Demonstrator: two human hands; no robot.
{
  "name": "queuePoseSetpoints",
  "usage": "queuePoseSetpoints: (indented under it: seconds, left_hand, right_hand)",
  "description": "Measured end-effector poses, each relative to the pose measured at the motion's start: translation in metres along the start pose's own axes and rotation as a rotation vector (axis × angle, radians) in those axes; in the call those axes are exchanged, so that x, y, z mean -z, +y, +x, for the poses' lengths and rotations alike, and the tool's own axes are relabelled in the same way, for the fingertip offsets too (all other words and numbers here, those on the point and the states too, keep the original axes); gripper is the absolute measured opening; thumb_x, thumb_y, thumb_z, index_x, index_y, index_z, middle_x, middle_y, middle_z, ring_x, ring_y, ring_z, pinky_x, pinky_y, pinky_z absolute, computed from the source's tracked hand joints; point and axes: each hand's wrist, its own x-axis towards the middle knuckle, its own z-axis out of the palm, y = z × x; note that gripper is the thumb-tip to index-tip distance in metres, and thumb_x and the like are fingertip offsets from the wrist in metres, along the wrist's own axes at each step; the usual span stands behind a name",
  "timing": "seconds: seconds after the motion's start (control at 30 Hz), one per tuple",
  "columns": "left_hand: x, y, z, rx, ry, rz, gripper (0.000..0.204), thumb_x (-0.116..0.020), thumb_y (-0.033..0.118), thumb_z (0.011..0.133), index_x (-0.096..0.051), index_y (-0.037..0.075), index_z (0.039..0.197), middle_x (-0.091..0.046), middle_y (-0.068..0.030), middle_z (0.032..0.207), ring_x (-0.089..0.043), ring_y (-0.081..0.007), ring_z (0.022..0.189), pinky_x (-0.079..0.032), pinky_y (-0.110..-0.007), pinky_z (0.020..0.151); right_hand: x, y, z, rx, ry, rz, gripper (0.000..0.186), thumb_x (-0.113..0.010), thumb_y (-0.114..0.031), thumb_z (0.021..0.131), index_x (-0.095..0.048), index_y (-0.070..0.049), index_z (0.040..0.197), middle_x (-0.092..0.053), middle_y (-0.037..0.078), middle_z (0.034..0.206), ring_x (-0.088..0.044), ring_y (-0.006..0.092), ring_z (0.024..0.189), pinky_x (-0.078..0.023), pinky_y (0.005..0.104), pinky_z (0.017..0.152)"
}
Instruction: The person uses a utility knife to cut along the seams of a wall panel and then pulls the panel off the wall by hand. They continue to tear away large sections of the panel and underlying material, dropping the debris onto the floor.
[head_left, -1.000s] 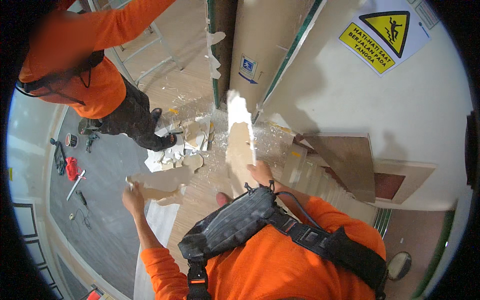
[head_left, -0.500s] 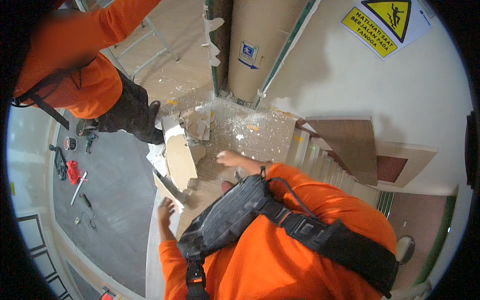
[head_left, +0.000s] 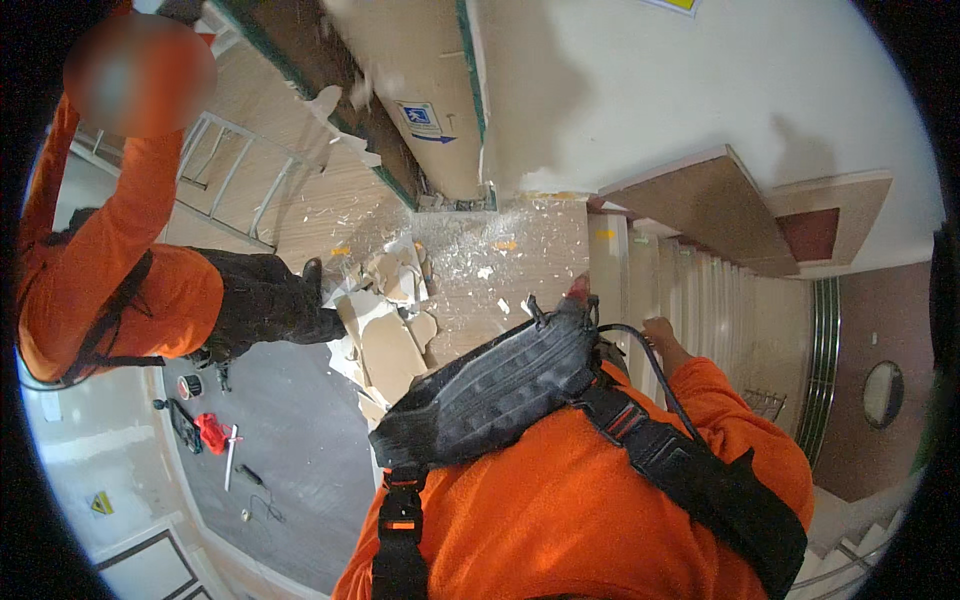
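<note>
My right hand [head_left: 658, 331] is low at my side, over the stairs and partly behind the black cord of my chest bag [head_left: 500, 385]. It is small and dim, and I cannot make out its fingers or anything in them. My left hand is out of sight. Left of my bag lies a heap of broken plasterboard [head_left: 392, 355], its pieces tan and white with ragged edges. White crumbs and scraps [head_left: 470, 245] are strewn over the wood-look floor. The tip of my reddish shoe [head_left: 578, 290] shows beyond the bag.
A co-worker in orange [head_left: 165, 300] stands at left with raised arms, by a metal ladder [head_left: 225, 180]. Ahead is a torn-open wall casing [head_left: 410, 60]. Stairs [head_left: 700, 290] descend at right beside leaning boards [head_left: 710, 205]. Tools and a red bag [head_left: 212, 432] lie on grey floor.
My view and body have turned. My right hand went from above the floor by the debris to my right side. My left hand left view. The co-worker's arms are now raised.
</note>
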Motion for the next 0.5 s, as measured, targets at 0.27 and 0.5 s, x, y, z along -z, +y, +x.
queuePoseSetpoints:
  seconds: [0.27, 0.5]
  left_hand:
    - [-0.022, 0.456, 0.11, -0.682, 0.362, 0.642, 0.039, -0.055, 0.038, 0.096, -0.065, 0.005, 0.115, -0.066, -0.0128, 0.112, -0.062, -0.0262, 0.101, -0.047, -0.035, 0.089]
    - [-0.103, 0.518, 0.122, -0.632, 0.027, 0.02, 0.043, -0.054, 0.037, 0.096, -0.065, 0.002, 0.118, -0.069, -0.0107, 0.108, -0.06, -0.0215, 0.098, -0.045, -0.033, 0.091]
  right_hand:
    - [0.015, -0.028, 0.052, 0.276, -0.193, 0.177, 0.023, -0.06, -0.029, 0.09, -0.065, -0.01, 0.102, -0.067, 0.007, 0.085, -0.064, 0.022, 0.064, -0.05, 0.0363, 0.052]
    - [0.063, -0.117, 0.092, 0.268, -0.307, 0.511, 0.02, -0.059, -0.024, 0.09, -0.065, -0.008, 0.101, -0.067, 0.007, 0.086, -0.063, 0.0181, 0.065, -0.048, 0.0319, 0.051]
